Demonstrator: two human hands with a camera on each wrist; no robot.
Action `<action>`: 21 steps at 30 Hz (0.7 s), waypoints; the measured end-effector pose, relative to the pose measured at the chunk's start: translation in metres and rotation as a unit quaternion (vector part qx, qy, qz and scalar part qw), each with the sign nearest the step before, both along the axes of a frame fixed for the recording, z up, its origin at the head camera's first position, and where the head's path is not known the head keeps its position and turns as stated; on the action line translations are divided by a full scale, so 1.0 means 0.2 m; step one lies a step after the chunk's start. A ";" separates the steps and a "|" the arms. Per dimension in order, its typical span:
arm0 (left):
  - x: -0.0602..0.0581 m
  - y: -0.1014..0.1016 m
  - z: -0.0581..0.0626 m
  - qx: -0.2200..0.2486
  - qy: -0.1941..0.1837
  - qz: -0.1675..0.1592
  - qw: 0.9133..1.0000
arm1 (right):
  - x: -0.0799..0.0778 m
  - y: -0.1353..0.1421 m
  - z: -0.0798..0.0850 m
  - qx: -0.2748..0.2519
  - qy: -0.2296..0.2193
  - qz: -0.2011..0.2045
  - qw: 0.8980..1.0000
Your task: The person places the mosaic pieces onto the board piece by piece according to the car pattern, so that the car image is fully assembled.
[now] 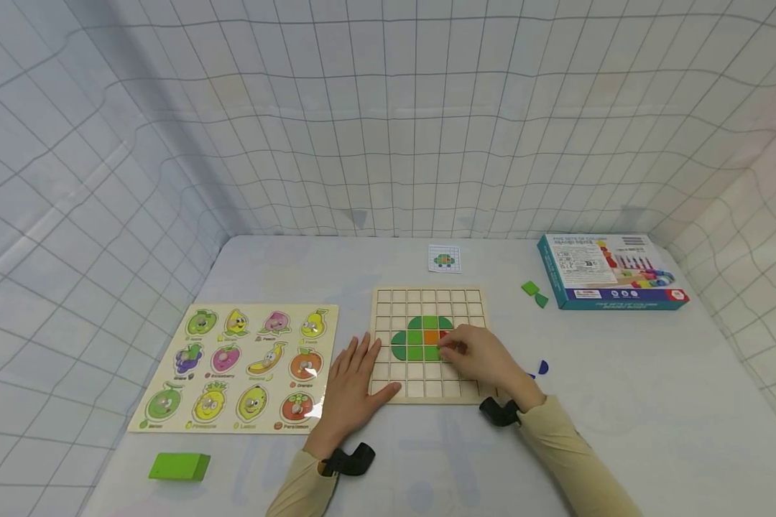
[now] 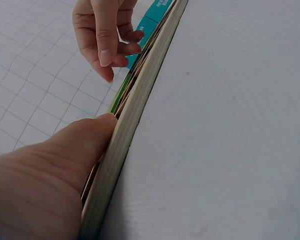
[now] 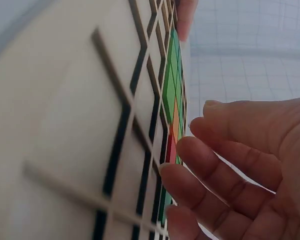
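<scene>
A wooden grid board (image 1: 427,399) lies on the table, with green tiles (image 1: 415,352) filling several cells in a domed shape. Among them are an orange tile (image 1: 430,337) and a red tile (image 3: 171,149). My right hand (image 1: 475,353) hovers at the red tile, fingers bent loosely and fingertips close to the board. No piece shows between its thumb and fingers in either wrist view. Spread over the board's left edge, my left hand (image 1: 354,391) rests with its fingers straight. Its thumb (image 2: 92,137) lies along the board's near edge.
Behind the board lies a small pattern card (image 1: 444,259). Right of it are loose green pieces (image 1: 530,288), a blue half-circle (image 1: 543,368) and a toy box (image 1: 614,269). A fruit peg puzzle (image 1: 233,368) and a green block (image 1: 179,467) occupy the left side.
</scene>
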State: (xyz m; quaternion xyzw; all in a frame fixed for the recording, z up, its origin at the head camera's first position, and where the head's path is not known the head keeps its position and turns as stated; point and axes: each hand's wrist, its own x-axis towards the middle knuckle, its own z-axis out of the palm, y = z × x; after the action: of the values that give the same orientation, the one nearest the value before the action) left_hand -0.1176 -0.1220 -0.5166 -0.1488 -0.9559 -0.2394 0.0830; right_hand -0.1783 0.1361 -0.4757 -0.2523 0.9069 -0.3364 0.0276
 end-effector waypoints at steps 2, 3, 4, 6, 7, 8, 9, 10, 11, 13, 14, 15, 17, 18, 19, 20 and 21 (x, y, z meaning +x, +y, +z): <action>0.00 0.00 0.00 0.001 -0.001 0.001 1.000 | -0.01 0.04 0.01 0.001 -0.005 -0.015 1.000; 0.00 0.00 0.00 0.002 -0.002 0.000 1.000 | -0.01 0.07 0.01 0.003 -0.008 -0.023 1.000; 0.00 0.00 0.00 0.002 -0.003 0.000 1.000 | -0.02 0.10 0.02 0.005 -0.010 -0.030 0.999; 0.00 0.00 0.00 0.004 -0.005 0.000 1.000 | -0.04 0.16 0.03 0.011 -0.016 -0.049 0.999; 0.00 0.00 0.00 0.004 -0.006 0.000 1.000 | -0.05 0.20 0.03 0.016 -0.015 -0.059 0.998; 0.00 0.00 0.00 0.003 -0.006 0.001 1.000 | -0.06 0.23 0.04 0.021 -0.014 -0.070 0.997; 0.00 0.00 0.00 0.002 -0.006 0.001 1.000 | -0.07 0.27 0.04 0.026 -0.012 -0.080 0.996; 0.00 0.00 0.01 0.002 -0.006 0.002 1.000 | -0.08 0.30 0.04 0.031 -0.009 -0.093 0.995; 0.00 0.00 0.01 0.001 -0.006 0.002 1.000 | -0.10 0.34 0.05 0.036 -0.006 -0.104 0.994; 0.00 0.00 0.00 0.001 -0.006 0.002 1.000 | -0.12 0.40 0.05 0.045 0.001 -0.122 0.991; 0.00 0.00 0.00 0.000 -0.006 0.002 1.000 | -0.14 0.43 0.06 0.049 0.002 -0.129 0.990; 0.00 0.00 0.00 0.000 -0.006 0.002 1.000 | -0.15 0.46 0.06 0.052 0.000 -0.138 0.989; 0.00 0.00 0.00 0.002 -0.007 0.002 1.000 | -0.17 0.50 0.06 0.060 -0.004 -0.153 0.986; 0.00 0.00 0.00 0.002 -0.007 0.002 1.000 | -0.18 0.52 0.07 0.064 -0.009 -0.162 0.985; 0.00 0.00 0.00 0.001 -0.007 0.002 1.000 | -0.19 0.53 0.07 0.068 -0.014 -0.172 0.983; 0.00 0.00 0.00 0.001 -0.006 0.001 1.000 | -0.20 0.53 0.07 0.071 -0.018 -0.181 0.981; 0.00 0.00 0.00 0.001 -0.007 0.001 1.000 | -0.21 0.54 0.07 0.075 -0.022 -0.191 0.978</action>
State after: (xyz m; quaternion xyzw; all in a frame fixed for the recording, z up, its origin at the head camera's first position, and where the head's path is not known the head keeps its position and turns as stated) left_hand -0.1176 -0.1225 -0.5174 -0.1459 -0.9564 -0.2408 0.0771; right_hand -0.2194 0.2438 -0.4615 -0.0641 0.9602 -0.2719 0.0015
